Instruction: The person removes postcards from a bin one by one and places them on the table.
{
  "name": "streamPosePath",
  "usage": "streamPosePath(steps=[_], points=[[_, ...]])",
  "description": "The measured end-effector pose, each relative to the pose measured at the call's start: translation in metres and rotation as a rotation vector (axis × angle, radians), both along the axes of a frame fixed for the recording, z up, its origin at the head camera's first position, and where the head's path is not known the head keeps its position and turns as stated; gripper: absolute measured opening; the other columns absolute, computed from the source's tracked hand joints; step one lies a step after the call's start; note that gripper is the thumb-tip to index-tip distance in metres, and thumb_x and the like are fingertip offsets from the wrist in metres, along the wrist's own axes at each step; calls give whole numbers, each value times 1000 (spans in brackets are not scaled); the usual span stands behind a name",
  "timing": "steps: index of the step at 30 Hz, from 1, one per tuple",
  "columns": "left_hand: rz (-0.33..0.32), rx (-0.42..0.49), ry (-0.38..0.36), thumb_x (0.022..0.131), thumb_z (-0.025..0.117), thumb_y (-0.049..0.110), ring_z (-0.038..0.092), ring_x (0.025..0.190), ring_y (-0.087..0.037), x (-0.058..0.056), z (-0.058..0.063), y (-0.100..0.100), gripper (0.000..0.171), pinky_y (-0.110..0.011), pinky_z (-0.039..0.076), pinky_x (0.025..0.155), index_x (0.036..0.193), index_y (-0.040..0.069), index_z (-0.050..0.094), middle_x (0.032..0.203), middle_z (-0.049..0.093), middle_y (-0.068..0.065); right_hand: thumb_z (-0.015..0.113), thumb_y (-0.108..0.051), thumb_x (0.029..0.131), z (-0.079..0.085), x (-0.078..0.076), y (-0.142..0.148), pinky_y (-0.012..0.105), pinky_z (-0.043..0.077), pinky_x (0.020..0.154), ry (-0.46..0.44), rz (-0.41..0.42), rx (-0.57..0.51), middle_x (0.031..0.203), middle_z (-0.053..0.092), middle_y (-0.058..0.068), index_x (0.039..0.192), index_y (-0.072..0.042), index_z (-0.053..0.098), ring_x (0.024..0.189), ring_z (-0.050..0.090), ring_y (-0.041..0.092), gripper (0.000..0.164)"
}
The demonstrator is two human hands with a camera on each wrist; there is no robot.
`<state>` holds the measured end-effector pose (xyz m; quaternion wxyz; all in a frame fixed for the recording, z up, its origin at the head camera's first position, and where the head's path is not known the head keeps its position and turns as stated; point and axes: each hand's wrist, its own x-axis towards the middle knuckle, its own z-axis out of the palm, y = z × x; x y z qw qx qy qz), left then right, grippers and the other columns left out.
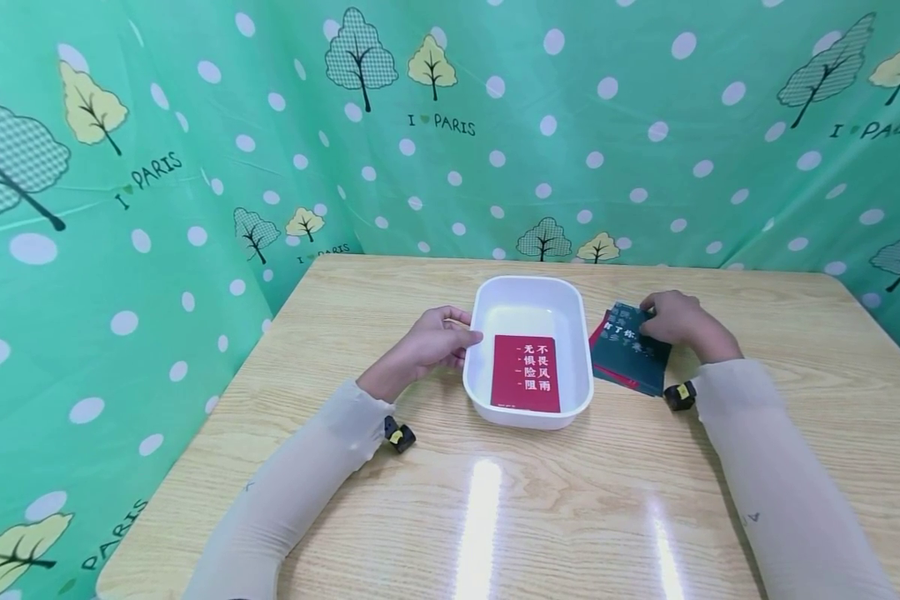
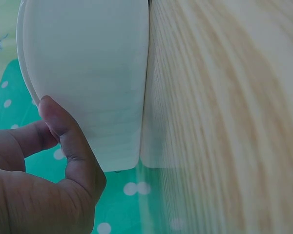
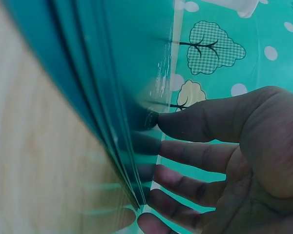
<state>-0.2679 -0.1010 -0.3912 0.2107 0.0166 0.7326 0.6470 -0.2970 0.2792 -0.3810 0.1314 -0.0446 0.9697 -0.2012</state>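
Note:
A white plastic tub (image 1: 525, 289) holds a red notebook (image 1: 523, 393) with white Chinese lettering. My left hand (image 1: 437, 340) is at the tub's left side and holds its rim, thumb at the edge; the left wrist view shows that thumb against the pale wall (image 2: 93, 73). To the tub's right lies a loosely fanned pile of thin notebooks, a dark green one (image 1: 626, 354) on top and red edges showing underneath. My right hand (image 1: 678, 321) rests its fingertips on the pile's upper right part. In the right wrist view, thumb and fingers touch the glossy green cover (image 3: 132, 58), spread apart.
A wooden table (image 1: 390, 517) carries everything, with bright light reflections near its front. Behind and to the left hangs a green dotted cloth (image 1: 607, 150) printed with trees. Each wrist wears a small black camera, such as the one by the left sleeve (image 1: 400, 437).

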Motion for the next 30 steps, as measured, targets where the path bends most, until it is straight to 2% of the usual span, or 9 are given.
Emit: streamPosePath(steps=[5,8,13,19,23,30], points=[[-4,3,-1,91,69,9,57,63,-16,0,-1,0,41,-27,50,57,125,0,46,94,60,-16,53,-13,93,-2,-1,0,69,33,90,29,26,37,129,41,38,136,10,43,109,33,52,50],[1,7,1,91,68,8,57,62,-17,1,0,1,40,-26,51,55,124,0,47,96,61,-19,52,-16,94,-3,-1,-2,72,29,89,79,33,56,132,36,38,138,7,41,111,29,54,51],[3,9,11,91,67,7,57,62,-17,1,1,1,39,-26,51,54,123,0,47,101,60,-24,54,-20,97,0,-1,-15,71,27,91,218,43,44,135,32,36,140,5,41,114,26,54,52],[-1,18,6,91,68,7,57,62,-18,1,1,1,40,-27,51,55,124,0,46,104,60,-26,56,-20,98,6,4,-36,66,32,95,368,85,-31,140,33,32,141,3,40,120,27,48,52],[-7,25,4,91,67,6,57,61,-17,1,0,2,39,-27,51,54,123,1,46,103,60,-25,54,-22,100,9,7,-47,67,35,96,417,119,-89,143,32,31,144,3,37,128,26,47,54],[-2,21,5,90,68,6,57,62,-19,1,1,1,41,-27,50,54,124,-1,46,104,60,-26,54,-26,101,9,9,-71,62,35,100,434,187,-98,145,33,27,145,3,36,132,28,45,56]])
